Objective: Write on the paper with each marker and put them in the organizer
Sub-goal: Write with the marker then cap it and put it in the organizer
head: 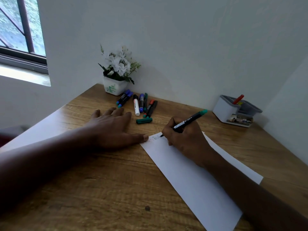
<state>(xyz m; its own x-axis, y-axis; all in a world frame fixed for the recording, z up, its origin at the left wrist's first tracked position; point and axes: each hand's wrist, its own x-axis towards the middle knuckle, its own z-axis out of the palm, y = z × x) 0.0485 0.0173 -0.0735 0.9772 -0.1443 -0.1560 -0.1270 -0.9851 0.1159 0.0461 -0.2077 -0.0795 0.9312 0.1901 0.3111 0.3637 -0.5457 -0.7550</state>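
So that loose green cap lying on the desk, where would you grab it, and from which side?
Probably across its long sides, from above. The green cap lies flat on the desk, alone, apart from the marker pile, with bare wood around it. The left hand rests flat close beside it, while the right hand is busy writing with the green marker.
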